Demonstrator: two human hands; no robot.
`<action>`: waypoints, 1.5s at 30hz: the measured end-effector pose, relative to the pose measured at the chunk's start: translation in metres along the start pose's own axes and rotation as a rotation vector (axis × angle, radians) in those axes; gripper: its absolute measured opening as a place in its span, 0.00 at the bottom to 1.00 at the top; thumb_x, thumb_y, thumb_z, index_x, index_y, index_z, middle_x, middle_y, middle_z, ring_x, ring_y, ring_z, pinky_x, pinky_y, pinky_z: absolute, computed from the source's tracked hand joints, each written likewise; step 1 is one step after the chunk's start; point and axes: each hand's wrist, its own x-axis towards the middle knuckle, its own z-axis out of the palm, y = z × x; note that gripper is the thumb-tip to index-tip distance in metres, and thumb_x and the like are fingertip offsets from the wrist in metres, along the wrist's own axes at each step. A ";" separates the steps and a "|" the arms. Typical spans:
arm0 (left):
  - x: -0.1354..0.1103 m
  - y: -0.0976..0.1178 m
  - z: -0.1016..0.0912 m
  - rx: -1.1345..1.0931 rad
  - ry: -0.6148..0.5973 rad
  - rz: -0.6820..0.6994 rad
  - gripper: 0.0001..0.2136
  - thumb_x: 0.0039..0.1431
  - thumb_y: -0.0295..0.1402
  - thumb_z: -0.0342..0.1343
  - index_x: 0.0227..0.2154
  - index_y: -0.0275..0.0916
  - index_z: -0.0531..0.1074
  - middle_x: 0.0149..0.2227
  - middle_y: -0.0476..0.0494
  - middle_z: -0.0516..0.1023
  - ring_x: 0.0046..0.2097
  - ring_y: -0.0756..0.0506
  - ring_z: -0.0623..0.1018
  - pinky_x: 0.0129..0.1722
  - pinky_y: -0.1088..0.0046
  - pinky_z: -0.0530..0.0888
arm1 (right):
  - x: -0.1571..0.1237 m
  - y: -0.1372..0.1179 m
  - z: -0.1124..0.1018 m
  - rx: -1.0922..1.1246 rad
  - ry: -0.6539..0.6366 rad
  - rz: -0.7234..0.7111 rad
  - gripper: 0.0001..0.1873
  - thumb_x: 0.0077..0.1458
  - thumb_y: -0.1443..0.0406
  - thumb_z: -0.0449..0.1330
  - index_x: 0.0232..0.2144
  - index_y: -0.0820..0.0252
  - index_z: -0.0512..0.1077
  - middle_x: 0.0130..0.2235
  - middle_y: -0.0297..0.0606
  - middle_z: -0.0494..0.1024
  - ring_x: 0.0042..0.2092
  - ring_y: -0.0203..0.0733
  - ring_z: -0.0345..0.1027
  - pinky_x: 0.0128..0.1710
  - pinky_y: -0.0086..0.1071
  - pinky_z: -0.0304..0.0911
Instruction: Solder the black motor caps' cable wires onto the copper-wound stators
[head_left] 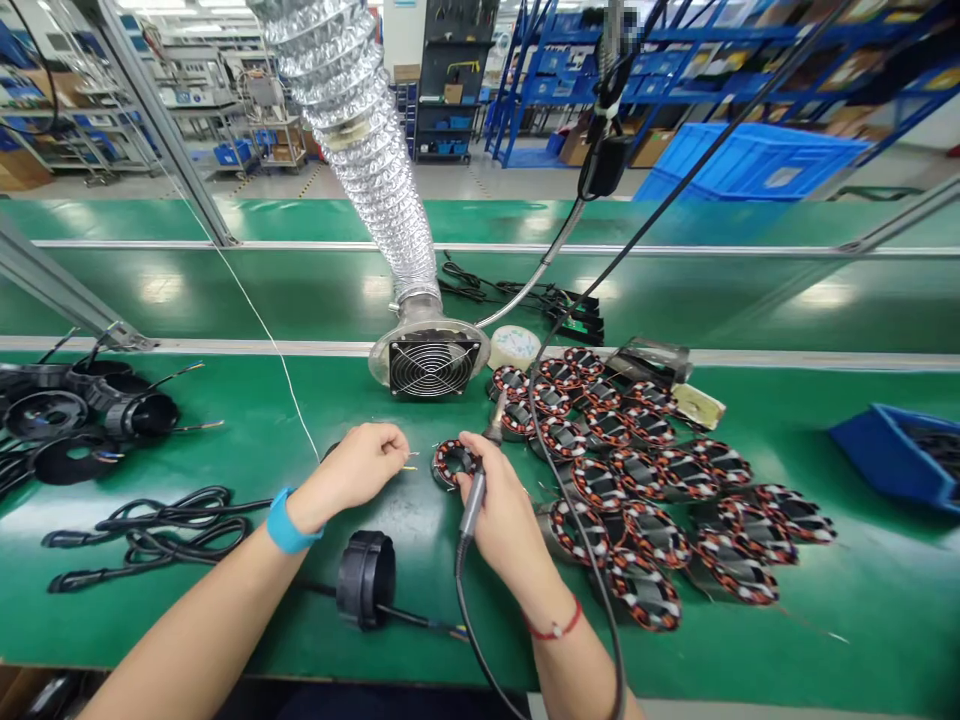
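My left hand is closed in a pinch on thin wire ends that poke out toward the right. It wears a blue wristband. My right hand grips a soldering iron like a pen, its cable trailing down toward me. The iron's tip points at a small copper-wound stator lying on the green bench between the two hands. A black round housing with a cable lies just below my left wrist.
A heap of several wound stators fills the bench right of my hands. A fume fan on a silver duct stands behind. Black housings and coiled cables lie left. A blue bin sits far right.
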 end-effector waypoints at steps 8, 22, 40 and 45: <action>0.005 -0.005 0.009 -0.101 0.000 -0.034 0.08 0.56 0.35 0.50 0.28 0.38 0.70 0.25 0.49 0.72 0.29 0.48 0.70 0.31 0.73 0.64 | 0.003 -0.004 -0.001 -0.006 0.042 -0.107 0.19 0.62 0.67 0.55 0.56 0.55 0.66 0.47 0.44 0.78 0.48 0.48 0.74 0.48 0.45 0.73; 0.009 0.002 0.010 -0.028 0.034 -0.051 0.08 0.58 0.33 0.48 0.27 0.38 0.69 0.24 0.52 0.68 0.28 0.50 0.65 0.29 0.74 0.59 | -0.016 -0.017 -0.015 0.230 0.390 -0.214 0.10 0.61 0.68 0.56 0.44 0.55 0.73 0.30 0.36 0.78 0.28 0.39 0.71 0.26 0.32 0.69; 0.005 0.006 0.011 0.017 0.049 -0.040 0.09 0.60 0.31 0.46 0.27 0.38 0.69 0.23 0.53 0.67 0.27 0.51 0.64 0.30 0.74 0.59 | -0.018 -0.012 -0.018 0.299 0.298 -0.189 0.10 0.61 0.68 0.57 0.44 0.56 0.74 0.26 0.29 0.76 0.25 0.31 0.71 0.27 0.23 0.70; 0.004 0.005 0.011 0.017 0.053 -0.035 0.09 0.59 0.31 0.46 0.28 0.38 0.69 0.23 0.54 0.67 0.27 0.51 0.65 0.30 0.74 0.60 | -0.016 -0.014 -0.017 0.318 0.269 -0.154 0.09 0.62 0.67 0.57 0.44 0.55 0.73 0.27 0.29 0.79 0.24 0.30 0.74 0.27 0.22 0.71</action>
